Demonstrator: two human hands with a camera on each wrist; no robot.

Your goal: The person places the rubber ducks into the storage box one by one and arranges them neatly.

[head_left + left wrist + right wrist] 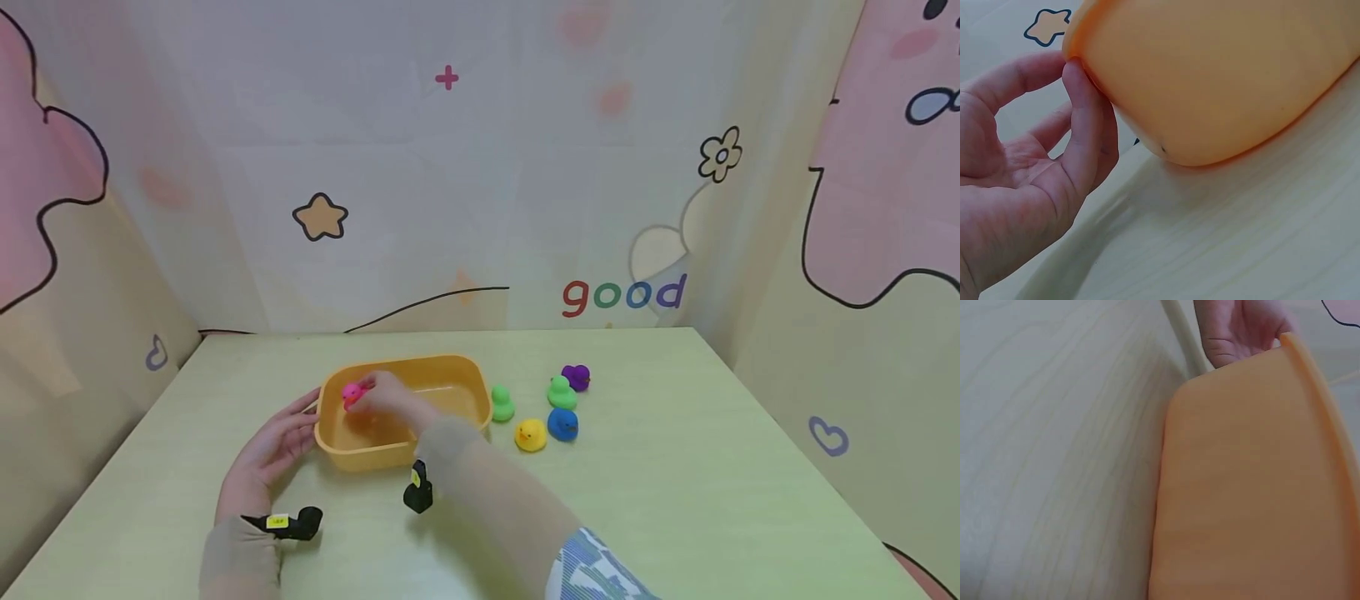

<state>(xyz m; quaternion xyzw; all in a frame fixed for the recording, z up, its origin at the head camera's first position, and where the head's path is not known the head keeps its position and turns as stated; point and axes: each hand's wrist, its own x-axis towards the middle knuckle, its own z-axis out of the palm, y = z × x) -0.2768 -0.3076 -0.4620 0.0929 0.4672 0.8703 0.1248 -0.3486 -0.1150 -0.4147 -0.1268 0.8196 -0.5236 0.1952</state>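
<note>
One pink toy (pixel 350 397), pinched, left of right hand (pixel 388 395), over orange tub (pixel 367 459)

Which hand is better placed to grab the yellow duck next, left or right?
Probably the right hand, once it lets go of the pink toy. The yellow duck sits to the right of the tub, while the left hand holds the tub's left end.

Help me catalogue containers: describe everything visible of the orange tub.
The orange tub is smooth, round-cornered and apparently plastic, with an open top and distinct rim. It stands upright on the pale table. The left hand holds the rim at its left end; the right hand is over its interior. Contact with the green duck beside it is unclear.
</note>
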